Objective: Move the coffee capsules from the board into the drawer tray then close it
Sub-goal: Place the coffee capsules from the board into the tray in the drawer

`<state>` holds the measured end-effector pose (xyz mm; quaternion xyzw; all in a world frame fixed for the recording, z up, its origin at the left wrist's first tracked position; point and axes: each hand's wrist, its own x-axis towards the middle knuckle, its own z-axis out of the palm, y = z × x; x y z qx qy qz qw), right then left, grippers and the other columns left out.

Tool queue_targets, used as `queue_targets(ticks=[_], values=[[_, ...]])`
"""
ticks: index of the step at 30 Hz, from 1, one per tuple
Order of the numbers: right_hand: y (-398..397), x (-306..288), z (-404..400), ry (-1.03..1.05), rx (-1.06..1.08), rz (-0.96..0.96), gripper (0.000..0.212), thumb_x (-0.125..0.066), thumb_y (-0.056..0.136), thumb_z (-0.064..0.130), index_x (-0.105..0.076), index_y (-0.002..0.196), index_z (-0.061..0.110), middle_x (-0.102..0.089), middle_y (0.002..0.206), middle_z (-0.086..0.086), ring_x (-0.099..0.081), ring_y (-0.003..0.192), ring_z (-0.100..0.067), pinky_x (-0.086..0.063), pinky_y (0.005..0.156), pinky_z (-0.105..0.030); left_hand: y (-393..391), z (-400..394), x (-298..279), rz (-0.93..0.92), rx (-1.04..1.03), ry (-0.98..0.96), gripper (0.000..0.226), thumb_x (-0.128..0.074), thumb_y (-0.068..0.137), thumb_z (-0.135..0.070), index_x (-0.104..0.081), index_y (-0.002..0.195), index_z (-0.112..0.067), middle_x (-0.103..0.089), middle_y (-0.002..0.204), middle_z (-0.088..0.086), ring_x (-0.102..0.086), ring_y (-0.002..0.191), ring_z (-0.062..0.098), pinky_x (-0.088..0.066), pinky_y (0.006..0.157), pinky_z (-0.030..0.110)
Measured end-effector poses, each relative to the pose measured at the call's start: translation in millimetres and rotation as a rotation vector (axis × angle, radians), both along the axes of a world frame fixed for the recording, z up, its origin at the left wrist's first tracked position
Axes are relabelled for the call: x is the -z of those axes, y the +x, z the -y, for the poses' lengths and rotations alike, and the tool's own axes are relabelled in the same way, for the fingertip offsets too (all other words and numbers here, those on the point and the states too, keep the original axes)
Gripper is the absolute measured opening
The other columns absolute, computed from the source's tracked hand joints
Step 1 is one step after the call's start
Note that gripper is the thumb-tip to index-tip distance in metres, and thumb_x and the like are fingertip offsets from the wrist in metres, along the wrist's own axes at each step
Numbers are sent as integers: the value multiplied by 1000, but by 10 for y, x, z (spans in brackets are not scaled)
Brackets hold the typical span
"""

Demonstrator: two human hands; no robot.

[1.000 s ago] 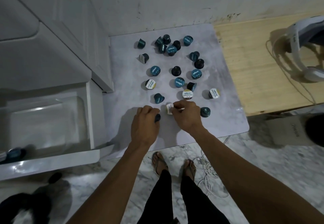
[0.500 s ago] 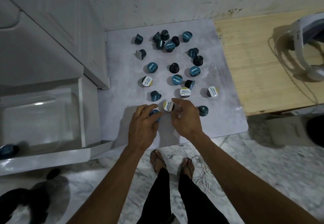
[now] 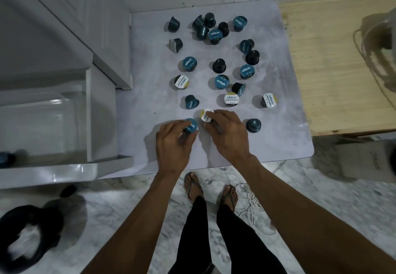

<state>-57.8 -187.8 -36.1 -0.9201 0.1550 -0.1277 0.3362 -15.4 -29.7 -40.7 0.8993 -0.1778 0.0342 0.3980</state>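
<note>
A person picks up two coffee capsules, one in each hand, from a board scattered with many more.

The left hand (image 3: 174,143) curls its fingertips round a teal-lidded capsule (image 3: 190,125), and the right hand (image 3: 228,133) pinches a white-and-yellow-lidded capsule (image 3: 206,115) just beside it; both sit at the near edge of the pale board (image 3: 285,145). Beyond the fingers lie the remaining capsules (image 3: 221,81), some upright, some tipped over. These look small, light and rigid, with thin foil lids that could dent, so a hold on the sides seems safest. Well to the left of the left hand, the open drawer tray (image 3: 47,123) waits, with one capsule (image 3: 5,159) at its near corner.
</note>
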Motion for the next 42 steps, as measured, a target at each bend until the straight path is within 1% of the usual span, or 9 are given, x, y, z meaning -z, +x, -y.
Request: queue_targets(ticks=[5, 10, 16, 20, 25, 28, 31, 37, 42], values=[[-27, -158, 31, 123, 17, 93, 22, -75, 84, 18, -73, 103, 8, -71, 100, -9, -65, 91, -27, -55, 74, -38, -73, 20, -243, -29, -28, -82, 22, -78, 78, -12, -72, 99, -7, -73, 100, 6, -65, 93, 24, -55, 83, 43], [19, -722, -98, 243, 34, 245, 20, -78, 82, 23, -73, 98, 12, -72, 95, -1, -65, 75, -15, -53, 56, -35, -91, -183, -1016, 30, -40, -165, 27, -82, 77, -17, -73, 102, -12, -72, 105, 0, -63, 97, 13, -51, 83, 21], [334, -1591, -643, 448, -58, 271, 17, -80, 79, 26, -74, 94, 20, -71, 89, 5, -65, 74, -9, -54, 57, -36, 172, -966, -2047, 93, -157, -171, 29, -86, 71, -17, -74, 97, -17, -68, 96, -15, -57, 79, -11, -43, 68, 6], [623, -1912, -1221, 438, -216, 303, 15, -81, 78, 20, -75, 91, 19, -72, 90, 6, -67, 75, -10, -53, 55, -29, 543, -1735, -2360, 30, -225, -74, 26, -87, 69, -24, -74, 92, -22, -70, 89, -12, -58, 72, -13, -43, 63, 4], [994, -1823, -2056, 383, -419, 161, 18, -83, 76, 19, -76, 93, 17, -72, 87, 7, -66, 73, -9, -47, 64, -10, 1065, -2818, -2292, -126, -103, 137, 23, -87, 68, -16, -74, 87, -13, -66, 79, -17, -58, 71, -15, -42, 59, 2], [1188, -1640, -2508, 359, -469, -4, 17, -83, 76, 18, -76, 91, 16, -73, 87, 5, -66, 73, -9, -52, 70, -17, 1358, -3314, -2108, -244, -4, 276, 21, -87, 67, -18, -73, 82, -12, -67, 76, -10, -60, 65, -1, -40, 61, -1], [1384, -1486, -2836, 296, -529, -156, 16, -82, 76, 17, -75, 90, 14, -74, 86, 4, -65, 73, -6, -52, 72, -18, 1624, -3580, -1909, -338, 128, 396, 21, -87, 67, -22, -72, 81, -17, -65, 76, -13, -58, 70, -3, -40, 59, 5], [1684, -1284, -3192, 156, -601, -441, 16, -79, 78, 23, -74, 92, 17, -63, 76, 15, -61, 71, -4, -46, 62, -16, 1994, -3712, -1477, -579, 333, 362, 23, -91, 58, -11, -74, 74, -14, -72, 74, 1, -68, 72, 18, -58, 68, 30], [1863, -1082, -3325, 82, -660, -565, 21, -79, 77, 23, -73, 96, 19, -69, 89, 1, -63, 81, -14, -51, 70, -28, 2094, -3682, -1282, -649, 411, 403, 25, -92, 55, -11, -75, 72, -17, -73, 76, 0, -68, 75, 15, -57, 71, 28]])
